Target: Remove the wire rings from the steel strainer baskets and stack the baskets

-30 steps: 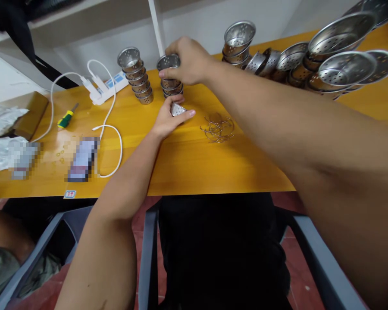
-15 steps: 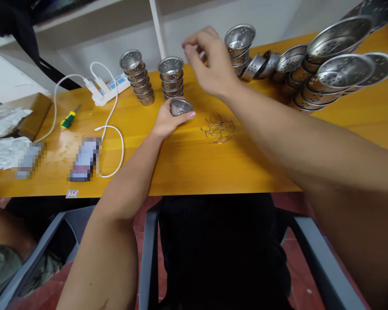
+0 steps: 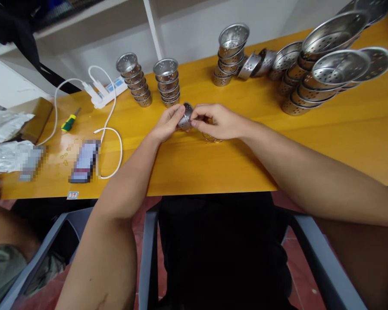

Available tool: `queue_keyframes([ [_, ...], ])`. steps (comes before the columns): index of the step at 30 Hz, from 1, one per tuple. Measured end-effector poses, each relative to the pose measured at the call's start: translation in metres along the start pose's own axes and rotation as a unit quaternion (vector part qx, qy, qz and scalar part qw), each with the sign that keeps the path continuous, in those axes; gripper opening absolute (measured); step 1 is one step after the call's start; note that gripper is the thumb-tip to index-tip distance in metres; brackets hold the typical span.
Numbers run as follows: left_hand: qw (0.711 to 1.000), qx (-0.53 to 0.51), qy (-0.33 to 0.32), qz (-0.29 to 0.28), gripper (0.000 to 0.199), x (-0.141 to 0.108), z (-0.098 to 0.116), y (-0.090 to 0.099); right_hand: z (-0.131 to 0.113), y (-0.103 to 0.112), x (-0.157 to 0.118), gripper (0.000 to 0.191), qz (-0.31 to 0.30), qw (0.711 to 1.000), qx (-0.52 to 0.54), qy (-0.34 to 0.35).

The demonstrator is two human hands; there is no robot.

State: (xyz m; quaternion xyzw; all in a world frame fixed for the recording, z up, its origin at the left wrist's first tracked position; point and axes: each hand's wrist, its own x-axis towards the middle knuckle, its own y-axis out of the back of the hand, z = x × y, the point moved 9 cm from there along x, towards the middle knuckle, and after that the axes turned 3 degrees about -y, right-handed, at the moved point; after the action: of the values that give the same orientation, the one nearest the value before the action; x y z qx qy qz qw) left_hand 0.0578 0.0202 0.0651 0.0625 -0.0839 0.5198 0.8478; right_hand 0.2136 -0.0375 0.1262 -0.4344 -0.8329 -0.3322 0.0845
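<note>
My left hand (image 3: 168, 122) is closed around a small perforated metal strainer cup (image 3: 185, 116), tilted with its side toward the right. The fingertips of my right hand (image 3: 215, 120) are pinched together against the right edge of that cup. Whether they grip the cup itself or something small is hidden. Just below my right hand lies a tangle of thin wire rings (image 3: 212, 138), mostly covered by it. Behind my left hand stands a stack of strainer cups (image 3: 168, 86), with another stack (image 3: 137, 84) to its left.
More stacked strainers (image 3: 231, 56) stand at the back, with larger ones (image 3: 330, 82) at the right. On the left are a power strip (image 3: 108, 97) with white cables, a green-yellow screwdriver (image 3: 69, 122), a phone (image 3: 85, 161) and plastic bags (image 3: 6, 125). Another person's arm (image 3: 9, 219) is at far left.
My right hand has come down from beside the back stack to the cup in my left hand. The cup has been tilted onto its side.
</note>
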Motion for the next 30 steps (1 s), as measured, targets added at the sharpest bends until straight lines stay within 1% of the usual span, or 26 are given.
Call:
queue_keyframes([
  [3,0.999,0.017,-0.024,-0.016,0.097,0.002,0.005,0.0,0.005,0.009,0.002,0.072,0.052,0.998,0.025,-0.02],
  [6,0.997,0.051,-0.048,-0.028,0.097,0.005,0.009,0.003,0.007,0.009,0.004,0.089,0.048,0.997,0.051,-0.033],
  [9,0.997,0.056,-0.033,-0.035,0.1,0.007,0.006,0.003,0.006,0.006,0.005,0.094,0.021,0.995,0.082,-0.052],
  [11,0.997,0.056,-0.015,-0.041,0.103,0.008,0.003,0.001,0.009,0.005,0.004,0.095,0.016,0.991,0.098,-0.089],
  [14,0.997,0.06,0.0,-0.038,0.11,0.009,0.0,-0.001,0.018,0.01,-0.001,0.095,0.05,0.978,0.116,-0.165],
  [17,0.998,0.061,0.0,-0.025,0.115,0.008,-0.001,0.004,0.029,0.022,-0.007,0.097,0.106,0.958,0.177,-0.201],
  [20,0.997,0.075,-0.007,-0.009,0.122,0.008,-0.003,0.015,0.044,0.043,-0.013,0.091,0.154,0.942,0.211,-0.211],
  [22,0.995,0.097,-0.024,0.024,0.129,0.01,-0.002,0.027,0.055,0.057,-0.018,0.08,0.166,0.942,0.184,-0.228],
  [24,0.989,0.123,-0.053,0.069,0.135,0.012,0.003,0.039,0.066,0.064,-0.023,0.067,0.147,0.946,0.127,-0.261],
  [26,0.98,0.146,-0.083,0.107,0.139,0.014,0.01,0.047,0.074,0.063,-0.026,0.057,0.101,0.953,0.05,-0.282],
  [28,0.97,0.169,-0.106,0.135,0.14,0.015,0.022,0.052,0.078,0.059,-0.026,0.052,0.068,0.958,-0.014,-0.277],
  [30,0.959,0.198,-0.127,0.16,0.138,0.014,0.039,0.059,0.081,0.058,-0.026,0.047,0.074,0.961,-0.055,-0.262],
])
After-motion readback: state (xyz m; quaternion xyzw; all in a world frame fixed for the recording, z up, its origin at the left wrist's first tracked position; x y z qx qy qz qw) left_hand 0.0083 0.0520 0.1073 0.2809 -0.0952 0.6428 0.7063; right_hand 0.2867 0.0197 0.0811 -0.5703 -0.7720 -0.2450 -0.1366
